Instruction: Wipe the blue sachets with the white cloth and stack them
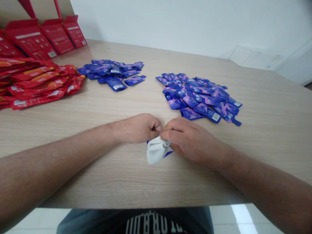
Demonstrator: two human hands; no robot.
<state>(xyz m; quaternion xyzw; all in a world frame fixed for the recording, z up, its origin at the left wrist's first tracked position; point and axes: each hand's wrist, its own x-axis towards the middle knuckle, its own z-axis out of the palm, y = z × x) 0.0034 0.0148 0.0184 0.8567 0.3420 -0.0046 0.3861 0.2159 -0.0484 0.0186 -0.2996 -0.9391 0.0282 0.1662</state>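
Note:
Both hands meet at the middle of the wooden table [102,182], pinching one small packet [156,150] whose white underside and blue edge show below the fingers. My left hand [138,127] is closed, with its fingertips on the packet's top edge. My right hand [186,138] is also closed on that edge, knuckles up. A pile of blue and purple packets [200,97] lies just beyond my right hand. A second, smaller blue pile [113,72] sits farther back to the left.
A heap of red and orange packets [36,83] fills the left side. Open red cartons [44,35] stand behind it at the far left corner. A white wall runs behind the table, whose near edge is close to my body.

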